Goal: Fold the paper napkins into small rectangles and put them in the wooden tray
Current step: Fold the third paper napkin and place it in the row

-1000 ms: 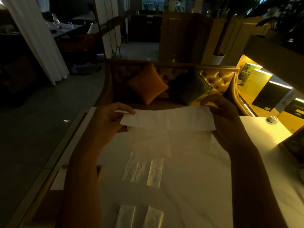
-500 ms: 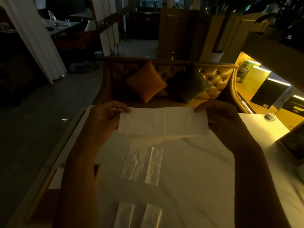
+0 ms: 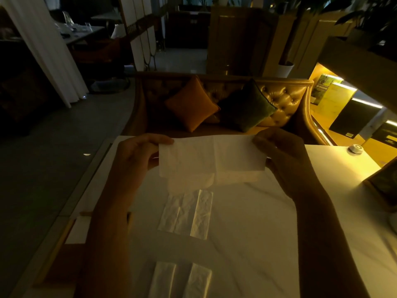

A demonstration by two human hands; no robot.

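Observation:
A white paper napkin, folded over into a wide strip, hangs in the air above the far part of the white table. My left hand pinches its left end and my right hand pinches its right end. A lower layer of the napkin sags below the front fold. The wooden tray lies at the table's near left, partly hidden by my left forearm, with a white folded napkin in it.
Two clear plastic wrappers lie on the table, one in the middle and one near the front edge. A small round white object sits at the far right. A sofa with an orange cushion stands beyond the table.
The napkin's hanging lower half has been folded up, so it went from a tall sheet to a short strip. Both hands keep their hold on its ends.

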